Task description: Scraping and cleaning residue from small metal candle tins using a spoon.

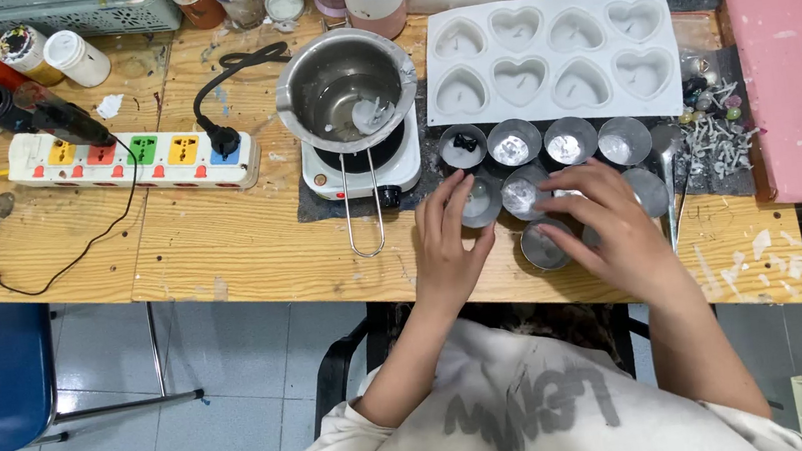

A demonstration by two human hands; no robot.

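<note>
Head view: left hand [451,250] fingers pinching small tin cup [480,198] at rim; right hand [611,232] spread, released, over neighbouring cups [536,244]. Likely light, thin-walled, dentable, slippery; grip rims gently.

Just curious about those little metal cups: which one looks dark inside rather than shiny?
The leftmost tin cup in the back row, beside the small hotplate. Its inside is dark; the others show silvery-white interiors.
</note>
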